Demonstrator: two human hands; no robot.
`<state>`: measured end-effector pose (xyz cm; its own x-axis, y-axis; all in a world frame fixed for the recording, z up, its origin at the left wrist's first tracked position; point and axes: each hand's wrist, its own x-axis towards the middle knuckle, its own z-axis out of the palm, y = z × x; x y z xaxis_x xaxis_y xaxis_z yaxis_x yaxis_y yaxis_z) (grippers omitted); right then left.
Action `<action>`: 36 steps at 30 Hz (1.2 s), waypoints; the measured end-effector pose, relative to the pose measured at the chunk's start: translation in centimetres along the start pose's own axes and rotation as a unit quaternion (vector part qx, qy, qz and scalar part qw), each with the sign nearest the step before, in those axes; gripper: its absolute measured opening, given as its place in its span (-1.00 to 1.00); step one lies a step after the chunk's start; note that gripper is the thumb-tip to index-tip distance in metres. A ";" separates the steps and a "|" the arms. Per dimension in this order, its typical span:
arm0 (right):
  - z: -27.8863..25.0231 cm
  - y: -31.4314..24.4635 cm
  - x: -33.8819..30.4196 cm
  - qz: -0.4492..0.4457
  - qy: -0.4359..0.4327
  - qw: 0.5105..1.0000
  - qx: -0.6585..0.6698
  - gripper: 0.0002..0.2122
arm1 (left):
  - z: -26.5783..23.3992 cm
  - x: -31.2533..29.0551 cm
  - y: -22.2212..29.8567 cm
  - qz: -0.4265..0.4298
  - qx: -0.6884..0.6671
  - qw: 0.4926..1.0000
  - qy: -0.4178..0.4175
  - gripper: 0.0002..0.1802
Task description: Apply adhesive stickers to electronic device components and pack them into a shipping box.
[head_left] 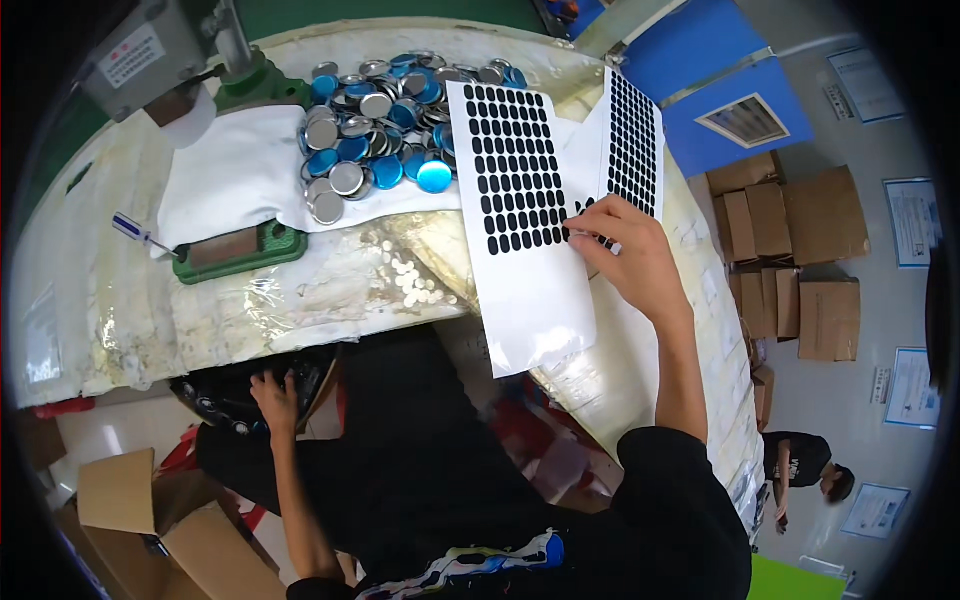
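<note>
A white sheet [540,330] with rows of black oval stickers [515,170] lies on the table, its lower part overhanging the front edge. My right hand [630,250] is at the sheet's right edge, thumb and forefinger pinched at an oval sticker by the end of the lowest rows; the fingertips partly cover it. Below the table edge, my left hand [275,400] reaches into a dark round container [215,395], fingers apart among dark, shiny pieces that are hard to make out. Nothing shows in its grasp.
Blue and silver round discs [375,120] are heaped behind the sheet. A second sticker sheet [632,140] stands right. Farther left are a green metal base [240,255], a screwdriver [140,232] and white cloth [235,165]. Small white dots [415,285] lie near the edge. Another person [800,465] is far right.
</note>
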<state>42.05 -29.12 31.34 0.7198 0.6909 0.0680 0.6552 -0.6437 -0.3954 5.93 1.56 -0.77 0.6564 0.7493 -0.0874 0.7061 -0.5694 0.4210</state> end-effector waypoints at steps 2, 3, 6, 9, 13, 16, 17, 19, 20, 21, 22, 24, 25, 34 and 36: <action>-0.2 0.4 0.2 0.000 -0.007 1.000 0.012 -0.87 | 2.3 0.1 -1.1 -0.049 0.055 0.996 -0.043 -0.54; -0.1 0.4 0.4 -0.002 -0.011 1.000 0.014 -0.87 | 3.6 -0.3 -2.2 -0.044 0.050 0.997 -0.027 -0.50; 0.0 0.7 0.3 -0.004 -0.006 1.000 0.021 -0.87 | 3.0 -0.1 0.4 -0.097 0.081 0.989 -0.078 -0.50; -0.1 0.7 0.5 0.000 -0.018 1.000 0.019 -0.87 | 2.2 0.0 1.3 -0.102 0.050 0.991 -0.065 -0.47; -0.4 0.2 1.1 0.006 -0.058 0.997 0.051 -0.87 | 1.9 0.1 2.1 -0.138 0.135 0.973 -0.129 -0.22; 0.4 0.1 1.9 0.011 -0.088 0.994 0.061 -0.87 | 2.5 -0.9 -0.8 -0.122 0.166 0.972 -0.117 -0.19; 0.3 0.0 2.0 0.006 -0.094 0.994 0.062 -0.87 | 2.5 -1.0 -0.9 -0.119 0.165 0.973 -0.109 -0.20; 0.2 -0.2 2.0 -0.006 -0.090 0.993 0.074 -0.87 | 1.7 -1.1 -0.5 -0.112 0.157 0.977 -0.094 -0.26; -0.1 -0.5 2.0 -0.012 -0.096 0.992 0.078 -0.88 | 1.5 -0.7 -0.3 -0.095 0.138 0.982 -0.082 -0.33; -0.1 -0.4 1.8 -0.037 -0.079 0.994 0.060 -0.89 | 1.9 -0.6 -1.0 -0.047 0.151 0.986 -0.056 -0.41; -0.5 -1.2 1.5 0.016 -0.090 0.993 0.071 -0.89 | 2.5 -0.2 -1.0 -0.051 0.137 0.988 -0.057 -0.48; -0.9 -1.0 0.9 0.006 -0.070 0.995 0.067 -0.92 | 3.8 0.2 -0.9 -0.032 0.120 0.991 -0.052 -0.48; -1.1 -0.8 0.9 0.020 -0.080 0.996 0.038 -0.93 | 3.3 -0.2 -0.8 -0.036 0.084 0.995 -0.034 -0.46; -2.1 -6.5 -2.5 0.013 0.050 0.986 0.157 -0.98 | -6.2 -3.1 1.4 -0.118 -0.337 0.924 0.138 -0.51; -0.7 -10.2 -4.0 -0.069 0.041 0.981 0.179 -0.96 | -9.9 -3.3 3.5 -0.229 -0.414 0.876 0.098 -0.58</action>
<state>32.63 -25.48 35.72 0.6557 0.7250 0.2107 0.6358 -0.3796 -0.6721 3.60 0.45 9.96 0.2389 0.9248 -0.2960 0.3956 0.1857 0.8995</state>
